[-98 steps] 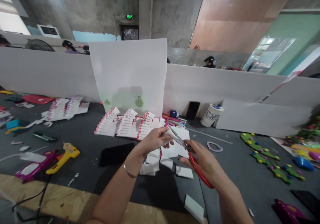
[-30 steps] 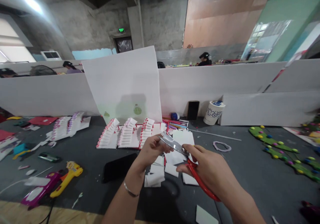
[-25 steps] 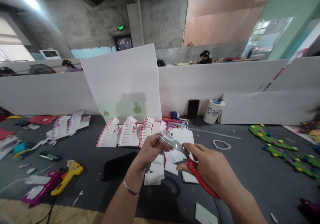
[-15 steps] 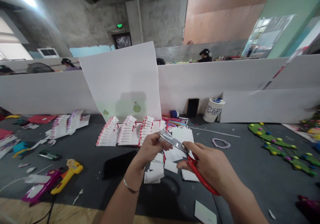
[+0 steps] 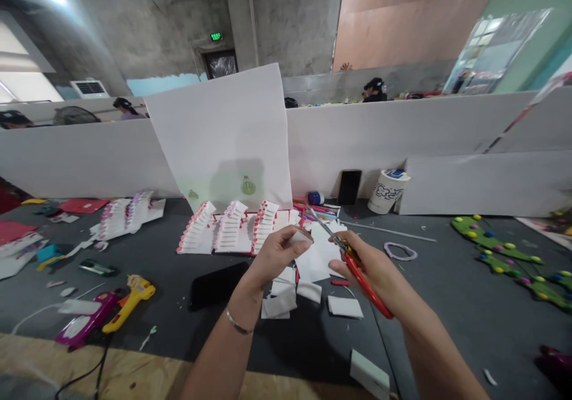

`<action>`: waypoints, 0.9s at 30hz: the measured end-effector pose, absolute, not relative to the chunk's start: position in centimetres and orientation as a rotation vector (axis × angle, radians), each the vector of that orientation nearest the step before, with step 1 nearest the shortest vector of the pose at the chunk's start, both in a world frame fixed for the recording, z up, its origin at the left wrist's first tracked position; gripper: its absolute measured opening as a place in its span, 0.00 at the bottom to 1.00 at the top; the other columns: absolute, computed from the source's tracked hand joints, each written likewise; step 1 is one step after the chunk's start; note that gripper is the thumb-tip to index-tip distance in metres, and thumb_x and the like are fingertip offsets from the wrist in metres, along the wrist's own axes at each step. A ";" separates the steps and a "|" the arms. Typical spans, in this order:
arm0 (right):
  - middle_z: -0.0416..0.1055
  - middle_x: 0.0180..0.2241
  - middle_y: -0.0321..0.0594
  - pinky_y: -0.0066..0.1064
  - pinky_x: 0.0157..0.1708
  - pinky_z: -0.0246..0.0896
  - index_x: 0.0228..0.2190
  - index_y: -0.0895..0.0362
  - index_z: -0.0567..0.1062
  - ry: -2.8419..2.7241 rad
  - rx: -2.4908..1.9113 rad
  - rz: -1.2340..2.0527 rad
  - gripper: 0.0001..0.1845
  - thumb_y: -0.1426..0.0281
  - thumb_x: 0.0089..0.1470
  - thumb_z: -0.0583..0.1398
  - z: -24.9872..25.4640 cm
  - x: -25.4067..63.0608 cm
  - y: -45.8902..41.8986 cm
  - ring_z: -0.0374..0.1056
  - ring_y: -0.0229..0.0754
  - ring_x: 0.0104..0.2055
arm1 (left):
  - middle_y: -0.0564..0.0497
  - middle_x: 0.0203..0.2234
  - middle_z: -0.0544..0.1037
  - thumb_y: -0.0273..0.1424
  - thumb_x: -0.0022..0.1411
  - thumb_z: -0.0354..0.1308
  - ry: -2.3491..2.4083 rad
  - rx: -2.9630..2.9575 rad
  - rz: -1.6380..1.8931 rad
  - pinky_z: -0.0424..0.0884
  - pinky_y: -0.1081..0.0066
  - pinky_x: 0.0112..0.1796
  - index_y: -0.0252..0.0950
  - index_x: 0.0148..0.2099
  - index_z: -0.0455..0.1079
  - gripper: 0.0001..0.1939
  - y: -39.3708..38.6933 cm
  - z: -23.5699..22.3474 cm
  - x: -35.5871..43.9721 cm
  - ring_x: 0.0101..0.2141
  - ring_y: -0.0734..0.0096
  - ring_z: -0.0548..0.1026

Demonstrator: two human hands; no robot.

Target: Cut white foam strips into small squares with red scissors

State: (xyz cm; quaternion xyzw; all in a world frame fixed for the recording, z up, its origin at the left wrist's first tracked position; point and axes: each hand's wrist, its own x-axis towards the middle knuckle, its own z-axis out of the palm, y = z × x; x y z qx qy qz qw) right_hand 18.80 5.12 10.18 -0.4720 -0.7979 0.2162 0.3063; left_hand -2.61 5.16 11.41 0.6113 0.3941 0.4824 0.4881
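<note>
My left hand point(image 5: 279, 251) pinches a small piece of white paper point(image 5: 301, 237) above the middle of the table. In my right hand point(image 5: 369, 263) is a pair of scissors point(image 5: 333, 233) with red handles, the blades pointing up and to the left. The blades are apart from the paper piece in my left hand. Under the hands lie several white paper pieces point(image 5: 279, 303) and larger white sheets point(image 5: 315, 266). Behind my left hand stand fanned rows of white paper strips with red and pink tips point(image 5: 263, 227).
A black phone point(image 5: 217, 285) lies left of my arm, with a yellow glue gun point(image 5: 129, 304) farther left. At the back stand a white board point(image 5: 223, 132), a second phone point(image 5: 349, 186) and a paper cup point(image 5: 388, 191). Green felt shapes point(image 5: 491, 239) lie at right.
The scissors have moved away from my left hand, and their blades have turned more upright. My left hand still pinches the paper. The view has shifted slightly.
</note>
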 end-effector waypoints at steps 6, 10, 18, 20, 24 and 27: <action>0.64 0.24 0.30 0.30 0.26 0.59 0.41 0.53 0.64 -1.870 -1.094 0.986 0.20 0.55 0.53 0.59 9.0 18.3 6.1 0.61 0.37 0.24 | 0.51 0.31 0.72 0.35 0.55 0.62 1.001 1.485 1.248 0.67 0.72 0.39 0.34 0.37 0.73 0.09 5.7 10.8 -2.8 0.36 0.71 0.70; 0.65 0.26 0.31 0.32 0.26 0.62 0.39 0.51 0.63 -1.638 -1.005 1.179 0.21 0.57 0.47 0.63 9.0 17.1 6.4 0.63 0.39 0.26 | 0.54 0.27 0.70 0.34 0.51 0.65 0.939 1.304 1.302 0.70 0.72 0.35 0.35 0.35 0.68 0.12 5.8 10.5 -2.3 0.31 0.75 0.70; 0.62 0.25 0.29 0.29 0.24 0.60 0.40 0.52 0.63 -1.521 -0.983 1.213 0.22 0.61 0.43 0.63 8.9 15.8 6.5 0.61 0.36 0.25 | 0.52 0.30 0.75 0.33 0.51 0.65 1.039 1.368 1.064 0.74 0.69 0.35 0.35 0.40 0.66 0.16 5.5 10.6 -2.7 0.31 0.72 0.76; 0.63 0.25 0.29 0.29 0.25 0.60 0.39 0.52 0.64 -1.511 -1.004 1.200 0.23 0.61 0.42 0.64 8.8 15.6 6.6 0.62 0.36 0.26 | 0.49 0.30 0.77 0.34 0.52 0.66 1.074 1.431 0.960 0.74 0.70 0.33 0.33 0.41 0.69 0.16 5.6 10.5 -2.9 0.30 0.71 0.77; 0.63 0.25 0.30 0.29 0.24 0.60 0.40 0.53 0.64 -1.542 -1.040 1.125 0.23 0.56 0.45 0.63 8.3 15.7 6.8 0.62 0.36 0.25 | 0.45 0.29 0.79 0.37 0.52 0.66 1.078 1.359 0.908 0.74 0.72 0.30 0.31 0.38 0.72 0.16 6.0 10.3 -2.9 0.30 0.67 0.79; 0.65 0.27 0.32 0.29 0.26 0.60 0.42 0.52 0.64 -1.644 -1.028 1.036 0.21 0.54 0.52 0.59 8.0 16.8 6.8 0.63 0.37 0.26 | 0.42 0.35 0.81 0.37 0.51 0.67 1.023 1.178 1.035 0.75 0.73 0.29 0.31 0.41 0.72 0.19 6.3 10.3 -2.8 0.32 0.64 0.81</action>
